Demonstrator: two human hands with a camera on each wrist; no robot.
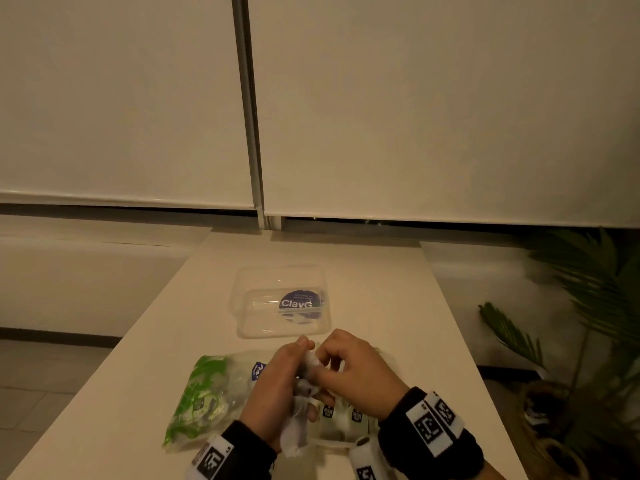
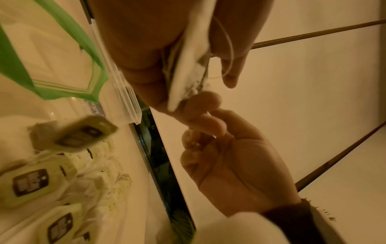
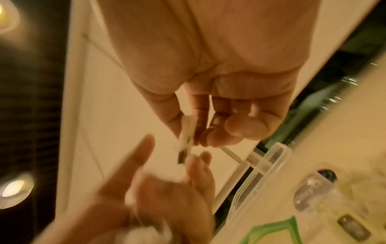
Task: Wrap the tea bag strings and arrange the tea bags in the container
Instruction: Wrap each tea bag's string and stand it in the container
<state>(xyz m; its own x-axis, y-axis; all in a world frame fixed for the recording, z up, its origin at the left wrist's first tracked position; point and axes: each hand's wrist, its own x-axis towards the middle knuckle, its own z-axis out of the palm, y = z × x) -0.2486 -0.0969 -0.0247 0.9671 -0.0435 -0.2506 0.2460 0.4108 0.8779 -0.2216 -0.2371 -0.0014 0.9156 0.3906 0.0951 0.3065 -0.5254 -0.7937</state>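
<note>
The tea bag, pinched upright in the left hand just short of the container, looks light, soft and tearable, so the right hand, pinching its paper tag, should wind the thin string gently.

I see both hands raised together over the table, wrists banded; my left hand curls its fingers around a tea bag, my right hand pinches its paper tag.
</note>
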